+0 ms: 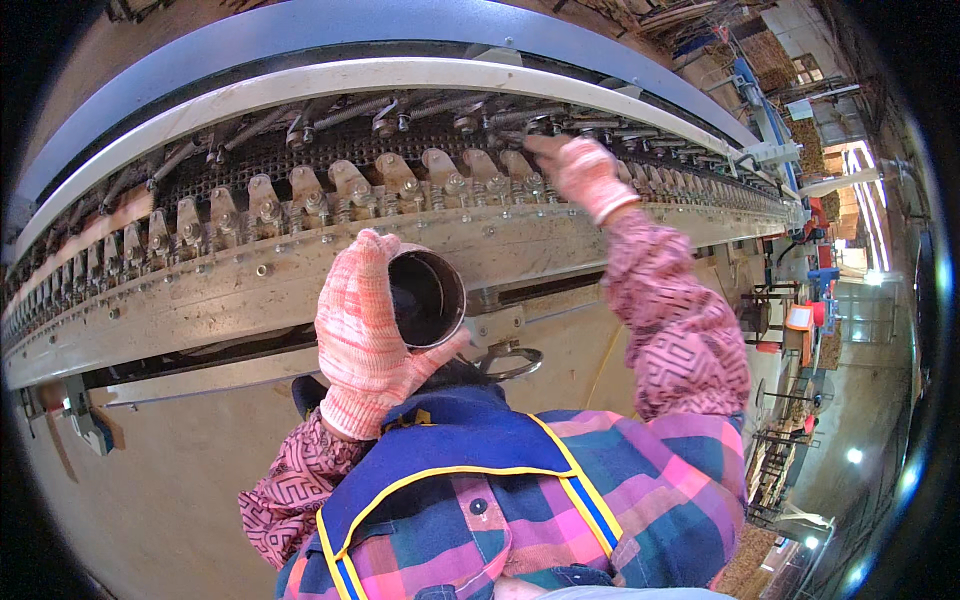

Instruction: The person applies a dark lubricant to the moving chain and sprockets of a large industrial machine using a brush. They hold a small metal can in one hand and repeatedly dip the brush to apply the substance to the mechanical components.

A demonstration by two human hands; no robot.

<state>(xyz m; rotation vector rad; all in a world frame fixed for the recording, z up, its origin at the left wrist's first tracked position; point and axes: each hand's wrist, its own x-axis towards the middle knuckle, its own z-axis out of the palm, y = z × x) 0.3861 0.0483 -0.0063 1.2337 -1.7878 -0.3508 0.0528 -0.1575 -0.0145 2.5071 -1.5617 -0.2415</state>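
My left hand (pixel 365 335), in a pink and white knit glove, wraps round a round metal can (pixel 453 300). The can's open mouth faces up, and its inside looks dark. I hold it at the near side of a long machine (pixel 250 300). My right hand (pixel 580 170), in a matching glove, reaches over the machine's row of metal brackets (pixel 400 180) with springs and bolts. Its fingers are bent together and point left above the dark chain bed (pixel 340 150). Whatever they may hold is too small and dark to name.
A pale rail (pixel 420 72) and a wide blue-grey beam (pixel 400 22) run along the machine's far side. A metal ring-shaped handle (pixel 515 363) lies just below its near edge. Racks, lamps and an orange and white object (pixel 800 317) stand off to the right.
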